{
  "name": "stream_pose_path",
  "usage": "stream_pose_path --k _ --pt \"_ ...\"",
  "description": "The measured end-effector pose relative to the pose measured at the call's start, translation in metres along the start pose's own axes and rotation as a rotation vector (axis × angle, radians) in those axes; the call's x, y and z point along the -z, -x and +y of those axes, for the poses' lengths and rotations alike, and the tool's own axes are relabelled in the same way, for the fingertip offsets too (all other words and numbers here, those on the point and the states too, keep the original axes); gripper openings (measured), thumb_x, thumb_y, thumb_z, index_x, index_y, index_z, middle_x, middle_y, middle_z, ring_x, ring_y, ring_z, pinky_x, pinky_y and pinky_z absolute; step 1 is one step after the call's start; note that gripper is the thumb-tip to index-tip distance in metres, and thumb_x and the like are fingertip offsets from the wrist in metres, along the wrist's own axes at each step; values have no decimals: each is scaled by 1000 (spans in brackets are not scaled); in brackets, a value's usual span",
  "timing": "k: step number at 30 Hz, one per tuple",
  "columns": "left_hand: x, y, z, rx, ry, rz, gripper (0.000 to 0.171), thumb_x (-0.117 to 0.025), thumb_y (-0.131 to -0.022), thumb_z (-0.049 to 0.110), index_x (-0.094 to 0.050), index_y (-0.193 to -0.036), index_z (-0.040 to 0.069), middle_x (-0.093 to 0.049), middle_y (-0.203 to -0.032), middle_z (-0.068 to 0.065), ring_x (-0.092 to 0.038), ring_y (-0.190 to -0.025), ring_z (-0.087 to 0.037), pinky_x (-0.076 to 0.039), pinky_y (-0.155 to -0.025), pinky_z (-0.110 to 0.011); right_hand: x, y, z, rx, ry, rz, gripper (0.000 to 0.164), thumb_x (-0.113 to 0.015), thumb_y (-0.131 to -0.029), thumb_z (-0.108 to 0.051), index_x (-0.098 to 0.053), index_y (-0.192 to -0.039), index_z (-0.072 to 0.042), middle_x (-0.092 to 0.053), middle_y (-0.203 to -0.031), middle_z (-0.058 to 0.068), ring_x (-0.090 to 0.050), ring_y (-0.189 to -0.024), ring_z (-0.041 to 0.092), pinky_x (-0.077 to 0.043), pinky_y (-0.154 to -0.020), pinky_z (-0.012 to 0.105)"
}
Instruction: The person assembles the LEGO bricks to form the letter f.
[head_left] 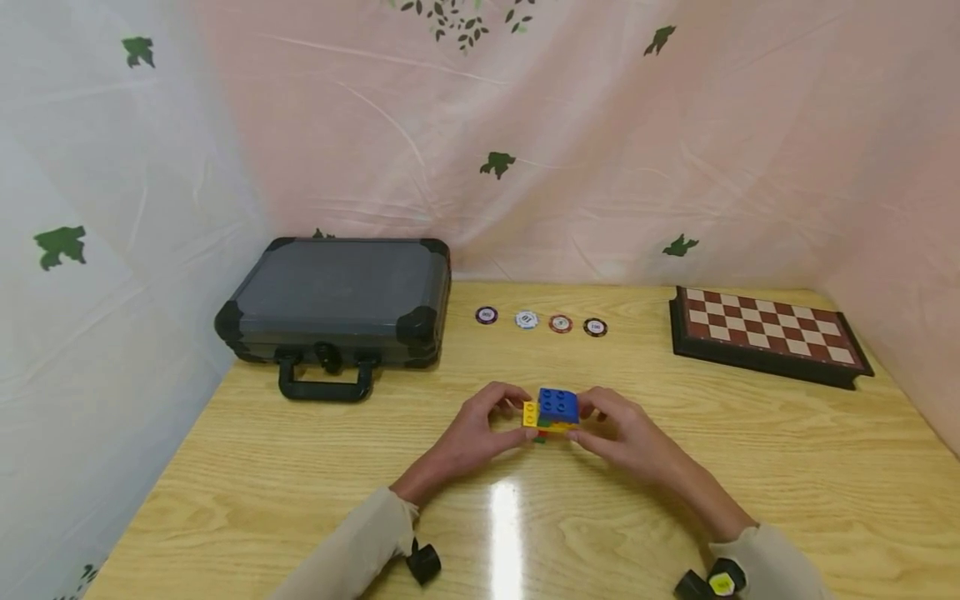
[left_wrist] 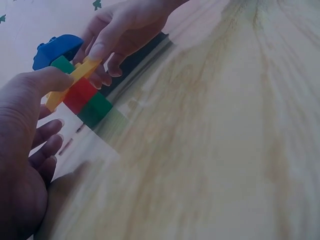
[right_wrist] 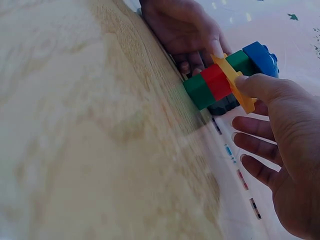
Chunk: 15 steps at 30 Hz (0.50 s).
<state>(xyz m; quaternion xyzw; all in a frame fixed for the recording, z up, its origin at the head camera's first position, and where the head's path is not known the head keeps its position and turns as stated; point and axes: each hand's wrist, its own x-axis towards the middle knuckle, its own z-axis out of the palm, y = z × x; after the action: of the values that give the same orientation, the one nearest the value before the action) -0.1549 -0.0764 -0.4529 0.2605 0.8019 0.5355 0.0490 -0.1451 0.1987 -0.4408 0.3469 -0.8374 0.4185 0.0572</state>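
Note:
A small stack of toy building bricks stands on the table in front of me, between my hands. From the bottom it runs a green brick [right_wrist: 198,92], a red brick [right_wrist: 216,81], a wide yellow plate [right_wrist: 231,77], a second green brick [right_wrist: 240,63] and a blue brick [head_left: 558,404] with a rounded side on top. My left hand [head_left: 480,429] pinches one end of the yellow plate between thumb and fingers. At its other end, my right hand [head_left: 626,427] pinches the same plate. In both wrist views, the other fingers curl loosely beside the stack.
A dark grey case [head_left: 337,279] with a black handle [head_left: 326,390] lies at the back left. Behind the hands, several poker chips, among them a purple one [head_left: 487,315], form a row. A checkered board [head_left: 772,325] sits at the back right, near the cloth backdrop [head_left: 570,133].

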Motion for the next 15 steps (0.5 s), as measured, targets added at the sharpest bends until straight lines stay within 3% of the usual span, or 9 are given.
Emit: stream_pose_path --k 7,15 --pt "2 1 0 -6 35 10 37 -76 -96 23 -63 -129 13 -62 -117 -3 -57 -101 -22 -46 -88 -39 0 0 0 -16 2 -1 30 -77 -92 -1 -65 -115 -14 -65 -110 -6 -60 -94 19 -53 -80 32" --pt "3 2 0 2 39 17 31 -76 -96 23 -65 -125 16 -62 -116 2 -58 -99 -18 -47 -86 -36 0 0 -1 -14 7 -1 30 -78 -91 0 -65 -114 -14 -64 -109 -6 -60 -92 19 -53 -79 32"
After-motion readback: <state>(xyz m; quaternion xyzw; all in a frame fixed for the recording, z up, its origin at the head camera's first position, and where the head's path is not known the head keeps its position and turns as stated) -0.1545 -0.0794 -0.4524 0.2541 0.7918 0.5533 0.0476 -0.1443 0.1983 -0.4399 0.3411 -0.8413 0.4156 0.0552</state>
